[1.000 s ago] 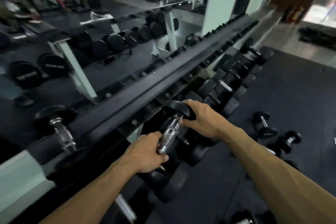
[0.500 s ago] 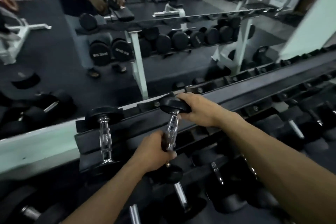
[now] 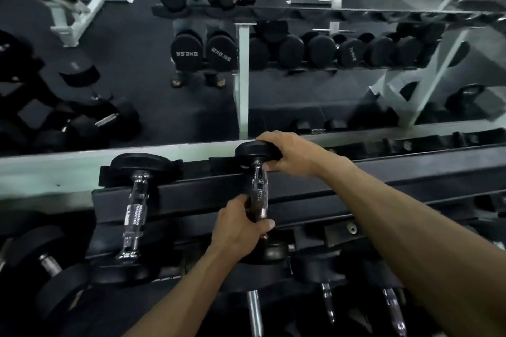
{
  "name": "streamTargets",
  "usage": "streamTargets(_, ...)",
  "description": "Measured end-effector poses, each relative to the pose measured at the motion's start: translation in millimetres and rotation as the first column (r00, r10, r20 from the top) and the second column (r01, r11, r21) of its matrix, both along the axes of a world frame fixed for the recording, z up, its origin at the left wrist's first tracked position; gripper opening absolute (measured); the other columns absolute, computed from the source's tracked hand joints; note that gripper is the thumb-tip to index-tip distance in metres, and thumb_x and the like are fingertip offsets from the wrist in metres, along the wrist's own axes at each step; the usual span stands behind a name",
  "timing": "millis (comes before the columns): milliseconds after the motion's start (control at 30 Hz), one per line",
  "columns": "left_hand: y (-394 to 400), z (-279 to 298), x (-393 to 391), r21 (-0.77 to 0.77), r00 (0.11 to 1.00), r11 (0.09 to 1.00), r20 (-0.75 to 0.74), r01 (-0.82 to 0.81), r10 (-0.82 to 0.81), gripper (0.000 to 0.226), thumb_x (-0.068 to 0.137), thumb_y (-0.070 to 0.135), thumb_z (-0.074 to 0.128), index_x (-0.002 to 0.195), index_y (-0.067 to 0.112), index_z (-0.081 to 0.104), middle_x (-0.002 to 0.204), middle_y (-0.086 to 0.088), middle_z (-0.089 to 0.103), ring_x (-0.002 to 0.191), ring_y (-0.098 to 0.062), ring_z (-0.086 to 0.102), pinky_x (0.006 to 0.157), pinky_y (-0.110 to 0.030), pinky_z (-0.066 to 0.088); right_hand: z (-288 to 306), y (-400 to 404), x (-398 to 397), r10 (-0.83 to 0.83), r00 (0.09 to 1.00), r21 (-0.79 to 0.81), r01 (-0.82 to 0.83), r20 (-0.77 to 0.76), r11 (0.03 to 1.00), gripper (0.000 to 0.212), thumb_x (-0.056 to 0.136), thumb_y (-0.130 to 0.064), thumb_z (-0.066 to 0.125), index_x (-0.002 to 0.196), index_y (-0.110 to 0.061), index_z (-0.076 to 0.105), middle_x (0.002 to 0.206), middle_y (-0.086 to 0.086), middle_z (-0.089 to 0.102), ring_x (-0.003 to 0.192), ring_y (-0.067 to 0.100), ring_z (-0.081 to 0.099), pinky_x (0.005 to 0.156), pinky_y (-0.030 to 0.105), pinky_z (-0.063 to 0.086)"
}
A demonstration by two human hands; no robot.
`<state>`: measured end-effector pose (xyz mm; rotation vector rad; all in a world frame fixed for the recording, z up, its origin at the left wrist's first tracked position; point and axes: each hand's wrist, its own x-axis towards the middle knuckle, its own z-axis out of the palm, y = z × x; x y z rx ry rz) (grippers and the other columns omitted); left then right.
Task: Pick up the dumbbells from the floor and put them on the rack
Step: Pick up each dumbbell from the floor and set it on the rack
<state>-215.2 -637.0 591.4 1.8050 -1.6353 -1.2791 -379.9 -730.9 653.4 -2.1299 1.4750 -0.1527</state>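
Mirror (image 3: 164, 96): runs along the wall behind the rack and reflects the gym, more racked weights and the person's own hands at work.
Rack (image 3: 191, 200): long black tiered frame with angled cradles; its top rail sits just in front of the mirror ledge, and lower tiers hold more dumbbells, only partly in view.
Neighbouring dumbbell (image 3: 135, 208): already seated on the top tier, just left of the one being placed, far head up at the back, chrome handle sloping down toward the person.
Dumbbell in hand (image 3: 258, 189): small, black rubber heads, knurled chrome handle; it lies across the top tier, far head at the back rail, near head low at the front edge. It looks nearly seated.
Handling: rigid and dense, heavy for its size I'd judge; the knurling gives a sure grip, the smooth rubber heads less so. Best held at mid-handle, with a hand on one head to guide it into the cradle.
Right hand (image 3: 290, 154): fingers curled over the far head, steadying it.
Left hand (image 3: 238, 230): wrapped round the lower handle, carrying the weight.
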Motion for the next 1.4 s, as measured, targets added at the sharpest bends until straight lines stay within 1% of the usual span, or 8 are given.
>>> streamTargets(300, -3.5, -4.6, -1.8, 0.013, 0.999, 1.0, 0.028, -0.016, 0.016, 0.035, 0.07, 0.033, 0.083, 0.096, 0.02, 0.063, 0.087, 0.009, 0.068, 0.085, -0.012, 0.065, 0.08, -0.034, 0.054, -18.8, -10.4, -3.9, 0.011, 0.999, 0.019, -0.012, 0.05, 1.0, 0.043, 0.082, -0.02, 0.072, 0.12, -0.027, 0.053, 0.11, 0.0, 0.058, 0.101, 0.019, 0.058, 0.093, 0.038, 0.047)
streamTargets(467, -3.1, 0.8, 3.6, -0.01, 0.998, 1.0, 0.063, 0.013, -0.012, 0.033, 0.071, 0.034, 0.082, 0.095, 0.02, 0.064, 0.086, 0.009, 0.068, 0.082, -0.01, 0.064, 0.078, -0.032, 0.054, -16.3, -6.1, 1.3, -0.041, 0.999, -0.024, 0.041, 0.032, 0.999, 0.039, 0.08, -0.021, 0.072, 0.115, -0.025, 0.055, 0.107, -0.003, 0.061, 0.099, 0.019, 0.059, 0.086, 0.034, 0.048)
streamTargets(667, 3.4, 17.5, 17.9, -0.081, 0.997, 0.996, 0.066, 0.048, -0.043, 0.03, 0.076, 0.035, 0.078, 0.102, 0.025, 0.066, 0.082, 0.013, 0.068, 0.079, -0.003, 0.065, 0.082, -0.034, 0.056, -0.7, 8.6, 5.4, -0.114, 0.993, -0.08, 0.113, -0.014, 0.99, 0.048, 0.081, -0.03, 0.071, 0.124, -0.023, 0.051, 0.112, 0.002, 0.058, 0.1, 0.02, 0.056, 0.089, 0.034, 0.048)
streamTargets(900, 14.9, 45.2, 33.3, -0.168, 0.979, 0.967, 0.103, 0.189, -0.173, 0.04, 0.084, 0.04, 0.07, 0.12, 0.026, 0.059, 0.108, 0.01, 0.061, 0.101, -0.006, 0.059, 0.091, -0.029, 0.051, 33.2, 49.8, 8.5, -0.227, 0.973, -0.145, 0.22, -0.032, 0.965, 0.049, 0.084, -0.037, 0.069, 0.127, -0.023, 0.051, 0.117, 0.001, 0.054, 0.105, 0.02, 0.057, 0.09, 0.028, 0.044)
streamTargets(1033, 28.9, 58.7, 41.0, -0.263, 0.946, 0.91, 0.138, 0.319, -0.292, 0.035, 0.086, 0.04, 0.067, 0.118, 0.027, 0.059, 0.106, 0.012, 0.058, 0.105, -0.007, 0.057, 0.089, -0.028, 0.049, 48.2, 86.3, 11.3, -0.336, 0.941, -0.161, 0.324, -0.051, 0.932, 0.055, 0.083, -0.037, 0.068, 0.132, -0.02, 0.049, 0.126, 0.007, 0.055, 0.115, 0.025, 0.057, 0.099, 0.04, 0.046)
streamTargets(1200, 59.3, 71.3, 56.0, -0.335, 0.877, 0.812, 0.137, 0.478, -0.46, 0.041, 0.086, 0.038, 0.067, 0.124, 0.025, 0.057, 0.115, 0.005, 0.063, 0.107, -0.011, 0.059, 0.093, -0.036, 0.051, 62.4, 157.2, 17.4, -0.494, 0.866, -0.173, 0.476, -0.078, 0.862, 0.058, 0.086, -0.039, 0.067, 0.137, -0.018, 0.046, 0.135, 0.008, 0.052, 0.126, 0.026, 0.05, 0.103, 0.039, 0.042)
streamTargets(1300, 81.4, 76.2, 57.3, -0.349, 0.797, 0.72, 0.18, 0.6, -0.577, 0.047, 0.087, 0.042, 0.064, 0.129, 0.024, 0.055, 0.123, 0.004, 0.062, 0.114, -0.013, 0.058, 0.096, -0.036, 0.049, 67.4, 208.6, 17.5, -0.588, 0.804, -0.178, 0.569, -0.083, 0.803, 0.056, 0.086, -0.041, 0.066, 0.135, -0.02, 0.046, 0.132, 0.007, 0.052, 0.122, 0.026, 0.053, 0.101, 0.039, 0.043)
streamTargets(1400, 109.4, 78.4, 47.4, -0.333, 0.664, 0.58, 0.267, 0.744, -0.699, 0.05, 0.088, 0.046, 0.06, 0.133, 0.024, 0.051, 0.128, 0.005, 0.057, 0.115, -0.013, 0.057, 0.098, -0.035, 0.047, 65.8, 265.4, 12.6, -0.687, 0.723, -0.171, 0.67, -0.072, 0.723, 0.056, 0.086, -0.039, 0.066, 0.134, -0.02, 0.046, 0.126, 0.008, 0.053, 0.117, 0.026, 0.055, 0.1, 0.039, 0.043)
